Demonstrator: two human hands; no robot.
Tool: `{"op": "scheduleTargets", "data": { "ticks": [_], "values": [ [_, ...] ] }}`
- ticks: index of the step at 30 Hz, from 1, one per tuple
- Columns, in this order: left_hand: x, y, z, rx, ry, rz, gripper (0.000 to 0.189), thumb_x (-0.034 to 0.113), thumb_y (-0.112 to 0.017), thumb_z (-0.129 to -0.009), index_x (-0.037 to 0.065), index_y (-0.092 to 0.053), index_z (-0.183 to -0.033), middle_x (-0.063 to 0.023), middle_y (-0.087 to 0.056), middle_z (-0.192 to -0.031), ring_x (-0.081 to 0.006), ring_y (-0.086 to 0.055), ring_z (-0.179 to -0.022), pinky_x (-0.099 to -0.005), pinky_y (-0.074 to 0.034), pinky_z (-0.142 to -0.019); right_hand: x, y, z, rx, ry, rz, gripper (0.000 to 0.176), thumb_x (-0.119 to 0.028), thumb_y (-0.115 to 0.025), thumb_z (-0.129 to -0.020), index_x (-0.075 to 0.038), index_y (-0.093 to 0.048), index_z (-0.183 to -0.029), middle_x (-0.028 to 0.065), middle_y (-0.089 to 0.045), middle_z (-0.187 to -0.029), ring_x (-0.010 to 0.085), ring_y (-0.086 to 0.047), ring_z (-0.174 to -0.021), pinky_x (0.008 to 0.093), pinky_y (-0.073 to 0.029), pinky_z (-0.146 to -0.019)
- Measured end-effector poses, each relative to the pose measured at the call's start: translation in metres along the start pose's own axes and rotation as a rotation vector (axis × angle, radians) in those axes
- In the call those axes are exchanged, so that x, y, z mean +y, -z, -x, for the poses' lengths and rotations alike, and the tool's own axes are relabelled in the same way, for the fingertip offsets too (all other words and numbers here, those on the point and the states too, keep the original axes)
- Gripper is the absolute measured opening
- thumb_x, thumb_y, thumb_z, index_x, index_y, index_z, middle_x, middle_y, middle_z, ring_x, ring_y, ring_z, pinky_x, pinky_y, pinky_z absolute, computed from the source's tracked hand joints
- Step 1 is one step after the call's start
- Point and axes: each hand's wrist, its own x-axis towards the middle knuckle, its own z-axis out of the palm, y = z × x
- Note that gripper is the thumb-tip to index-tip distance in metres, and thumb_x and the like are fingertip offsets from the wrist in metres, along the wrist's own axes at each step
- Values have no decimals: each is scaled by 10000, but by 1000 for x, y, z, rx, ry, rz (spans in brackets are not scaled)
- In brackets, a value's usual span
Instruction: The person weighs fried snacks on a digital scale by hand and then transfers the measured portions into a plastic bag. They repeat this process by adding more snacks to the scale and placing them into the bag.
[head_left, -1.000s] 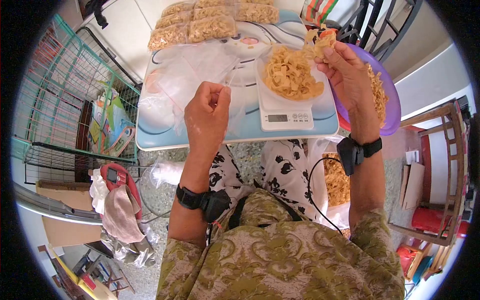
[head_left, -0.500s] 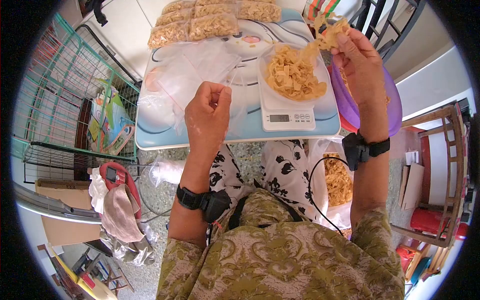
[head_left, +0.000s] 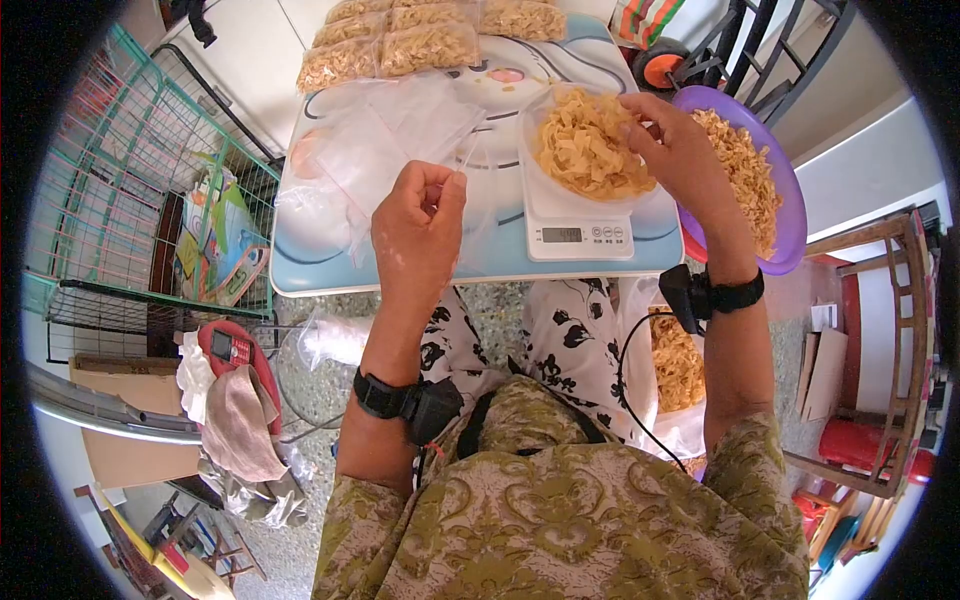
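Note:
A white scale [head_left: 577, 238] stands on the table with a clear bowl of yellowish dried strips [head_left: 585, 145] on it. Over the bowl's right edge is my right hand [head_left: 672, 150], its fingers curled down at the strips; whether anything is between its fingertips is hidden. My left hand [head_left: 418, 225] is closed, its thumb and fingers pinched on the edge of a clear plastic bag [head_left: 478, 225]. More clear bags [head_left: 385, 140] lie flat beyond and left of it. To the right, a purple basin [head_left: 790, 200] holds more dried pieces [head_left: 740, 180].
Filled bags [head_left: 430, 48] are stacked along the far side of the table [head_left: 330, 275]. Another bag of strips [head_left: 677, 365] rests beside my right leg. A green wire rack [head_left: 130, 200] stands left, a wooden frame [head_left: 900, 340] right. A black cable runs from my right wrist.
My right hand has moved down and left to the bowl, and the strips it held up now no longer show above it. The pile looks fuller. My left hand is nearly still.

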Motion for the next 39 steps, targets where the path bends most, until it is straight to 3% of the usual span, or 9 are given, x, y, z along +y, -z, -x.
{"op": "scheduleTargets", "data": {
  "ticks": [6, 9, 12, 18, 20, 24, 30, 32, 39],
  "values": [
    [-1, 0, 0, -10, 28, -19, 171, 188, -640, -885, 24, -608, -849, -41, -622, -662, -91, -536, -579, -262, -444, -549, -20, 12, 8, -164, -20, 108, 504, -352, -695, -825, -62, -578, -1221, 158, -633, -1082, 261, -614, -913, 358, -492, -811],
    [-2, -2, 0, -24, 56, 20, 176, 193, -641, -884, 24, -607, -849, -37, -616, -654, -90, -530, -572, -261, -441, -543, -25, 10, 14, -137, 160, 186, 587, -367, -720, -785, -74, -551, -1265, 158, -607, -1138, 309, -602, -982, 380, -480, -868],
    [-2, -3, 0, -17, 9, 13, 179, 197, -641, -885, 26, -606, -847, -32, -609, -647, -87, -525, -566, -258, -435, -538, -15, 1, 15, -110, 190, 250, 621, -264, -762, -761, -94, -512, -1304, 112, -594, -1074, 223, -562, -907, 334, -472, -834],
    [0, -2, 0, -15, 26, 1, 181, 199, -642, -886, 28, -605, -844, -25, -601, -641, -83, -509, -555, -257, -424, -527, -11, -6, 9, -106, 152, 239, 560, -259, -739, -778, -90, -534, -1271, 110, -603, -1040, 230, -575, -854, 347, -483, -798],
    [2, -1, 1, -20, 38, 0, 181, 200, -643, -886, 28, -605, -843, -22, -601, -640, -80, -507, -556, -256, -422, -525, -9, -7, 8, -72, 38, 120, 469, -242, -715, -801, -72, -575, -1215, 103, -616, -1026, 219, -581, -816, 346, -488, -760],
    [1, -1, 1, -37, 72, 46, 183, 199, -647, -886, 26, -606, -841, -13, -600, -647, -69, -500, -562, -250, -420, -522, -3, -6, 7, -62, 43, 139, 366, -242, -690, -812, -25, -623, -1100, 153, -638, -1000, 282, -641, -894, 360, -506, -789],
    [2, 1, 0, -58, 90, 114, 184, 198, -645, -891, 24, -602, -847, 2, -585, -660, -47, -471, -529, -220, -385, -472, -14, 12, 3, 113, 14, 56, 295, -206, -692, -822, -16, -651, -1044, 112, -668, -915, 199, -647, -822, 301, -509, -731],
    [7, 1, 2, -66, 111, 149, 179, 194, -644, -892, 25, -600, -851, 6, -576, -655, -42, -464, -507, -212, -370, -449, -11, 18, 0, 104, -160, -259, 272, -206, -703, -835, -18, -660, -1026, 72, -671, -874, 148, -641, -805, 255, -505, -704],
    [8, 2, 3, -77, 137, 209, 164, 196, -645, -899, 40, -599, -871, 29, -547, -651, -33, -459, -503, -202, -353, -437, -7, 13, 0, 145, -255, -979, 224, -164, -629, -915, -2, -627, -1070, 47, -647, -988, 135, -644, -868, 262, -557, -764]
  ]
}}
